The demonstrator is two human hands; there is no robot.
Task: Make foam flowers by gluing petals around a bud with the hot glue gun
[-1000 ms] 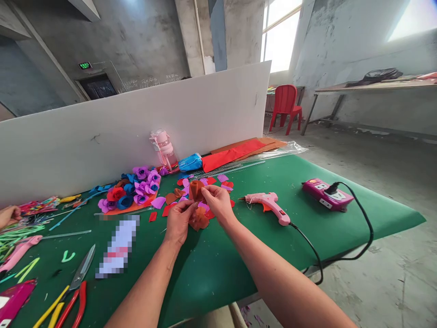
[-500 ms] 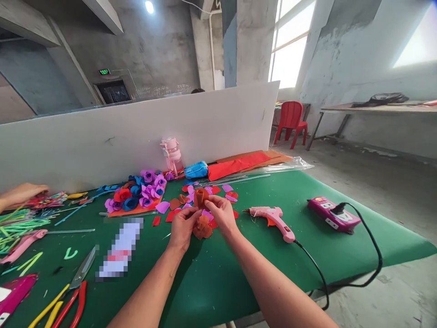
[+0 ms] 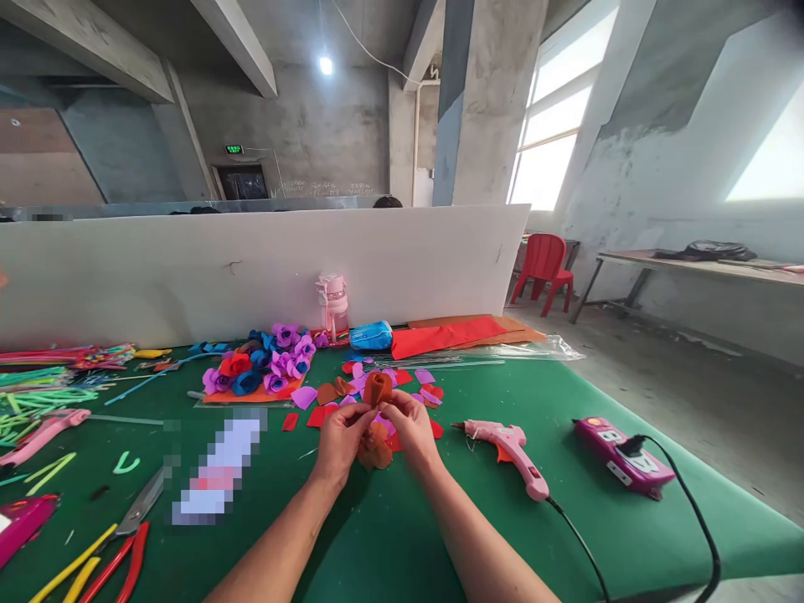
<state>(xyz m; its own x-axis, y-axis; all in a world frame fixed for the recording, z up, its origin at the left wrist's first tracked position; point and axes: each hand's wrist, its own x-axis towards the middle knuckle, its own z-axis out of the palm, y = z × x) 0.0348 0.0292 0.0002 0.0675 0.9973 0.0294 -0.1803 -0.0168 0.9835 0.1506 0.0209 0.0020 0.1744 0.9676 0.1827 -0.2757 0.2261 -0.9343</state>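
Note:
Between my fingertips is a rolled brown paper flower (image 3: 378, 389), standing upright with its curl at the top. My left hand (image 3: 342, 437) pinches its base from the left. My right hand (image 3: 408, 425) is closed on the base from the other side. Just below my fingers lie brown paper petals (image 3: 375, 448). Around and behind my hands, loose petals in purple, red and brown are scattered, among them a purple petal (image 3: 305, 397). A pink glue gun (image 3: 507, 452) rests on its side to the right, its nozzle toward my right hand.
Finished paper flowers (image 3: 260, 364) sit at the back left. Left are pipe cleaners (image 3: 38, 381), scissors (image 3: 146, 504) and red-handled pliers (image 3: 122, 561). A purple power strip (image 3: 621, 456) with a black cord lies right. A pink bottle (image 3: 333, 303) and red paper (image 3: 447, 336) stand near the white partition (image 3: 264, 268).
My view has tilted up and shifted slightly. Both hands keep their pinch on the brown flower. Another person's hand at the far left has withdrawn almost out of view.

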